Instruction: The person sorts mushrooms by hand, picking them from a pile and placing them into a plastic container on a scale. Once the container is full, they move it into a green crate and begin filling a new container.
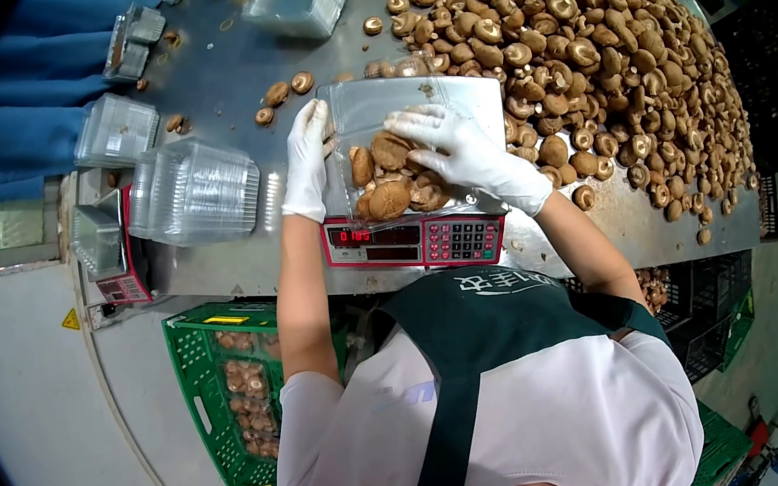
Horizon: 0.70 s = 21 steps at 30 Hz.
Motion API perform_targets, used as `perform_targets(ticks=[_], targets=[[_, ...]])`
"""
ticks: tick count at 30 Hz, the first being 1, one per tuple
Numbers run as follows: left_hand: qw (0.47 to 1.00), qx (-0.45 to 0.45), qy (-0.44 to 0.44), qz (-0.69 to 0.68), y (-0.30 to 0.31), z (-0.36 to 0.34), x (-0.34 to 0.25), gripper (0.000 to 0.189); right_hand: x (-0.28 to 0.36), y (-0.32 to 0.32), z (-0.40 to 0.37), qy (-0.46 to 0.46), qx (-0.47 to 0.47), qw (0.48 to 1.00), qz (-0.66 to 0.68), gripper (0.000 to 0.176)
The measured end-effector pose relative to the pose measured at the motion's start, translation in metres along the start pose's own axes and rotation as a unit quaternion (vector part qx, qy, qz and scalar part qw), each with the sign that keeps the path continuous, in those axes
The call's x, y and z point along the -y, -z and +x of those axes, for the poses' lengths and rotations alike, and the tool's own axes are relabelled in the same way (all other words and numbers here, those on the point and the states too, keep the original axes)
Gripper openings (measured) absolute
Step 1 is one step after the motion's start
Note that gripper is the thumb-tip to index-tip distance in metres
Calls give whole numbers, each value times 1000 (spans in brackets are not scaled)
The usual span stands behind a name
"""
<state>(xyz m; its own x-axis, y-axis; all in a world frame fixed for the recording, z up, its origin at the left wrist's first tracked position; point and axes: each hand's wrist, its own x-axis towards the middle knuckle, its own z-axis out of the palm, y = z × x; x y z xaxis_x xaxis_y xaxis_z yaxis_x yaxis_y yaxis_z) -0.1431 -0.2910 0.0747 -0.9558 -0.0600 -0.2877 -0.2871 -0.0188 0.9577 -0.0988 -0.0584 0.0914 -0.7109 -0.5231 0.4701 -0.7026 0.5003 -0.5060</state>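
Note:
A clear plastic clamshell box with several brown shiitake mushrooms in it sits on a digital scale's metal plate. My left hand, in a white glove, holds the box's left edge, fingers pointing away from me. Over the mushrooms on the right lies my right hand, also gloved, its fingers stretched out and touching the tops. It partly hides the mushrooms. The box's lid appears folded back on the far side. In front, the scale's red panel shows lit red digits.
A large heap of mushrooms covers the table's right side. Stacked clear boxes stand to the left, more boxes at the back. A second scale is at the left edge. Below, a green crate holds packed mushrooms.

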Motion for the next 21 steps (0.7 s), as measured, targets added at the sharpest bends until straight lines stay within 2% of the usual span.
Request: perform_targets(ticks=[1,3,5,7,8,9,11,12,13,15,16,17,18,19,20,21], targets=[[1000,0,0,-2,1,7,2,73,-1,7,1,-19,-18,998,64,44],[984,50,25,-166,2,16,1,79,-1,21,-6,-90,-45,987,125,42],[983,63,-2,-173,4,10,-6,80,-2,35,-16,-173,-66,975,121,36],[967,86,-88,-224,12,1,-10,78,-12,40,-31,-241,-129,952,140,30],[950,115,-120,-266,21,-5,-7,67,-14,43,-38,-286,-151,933,157,29],[950,115,-118,-265,27,-17,-5,67,-12,47,-44,-330,-173,911,175,29],[969,137,-208,-1,37,-47,-4,51,-11,52,-57,-403,-175,856,271,31],[961,143,-221,80,38,-65,-7,48,-3,57,-60,-407,-145,859,273,34],[948,149,-232,161,37,-83,-9,47,6,62,-63,-448,-96,827,326,41],[908,84,-289,292,27,-108,-5,55,2,47,-82,-433,-14,840,327,47],[936,19,-253,244,22,-115,9,53,14,48,-78,-446,40,853,268,48],[936,19,-251,246,26,-119,22,53,20,45,-76,-466,84,839,269,40],[980,34,-109,163,31,-121,34,51,18,36,-80,-481,83,813,317,34],[995,47,36,74,34,-123,42,49,15,26,-83,-495,82,785,363,29],[995,71,66,37,35,-125,47,38,17,22,-83,-502,48,742,443,19],[995,70,65,36,35,-128,47,38,17,19,-83,-500,49,743,443,19]])
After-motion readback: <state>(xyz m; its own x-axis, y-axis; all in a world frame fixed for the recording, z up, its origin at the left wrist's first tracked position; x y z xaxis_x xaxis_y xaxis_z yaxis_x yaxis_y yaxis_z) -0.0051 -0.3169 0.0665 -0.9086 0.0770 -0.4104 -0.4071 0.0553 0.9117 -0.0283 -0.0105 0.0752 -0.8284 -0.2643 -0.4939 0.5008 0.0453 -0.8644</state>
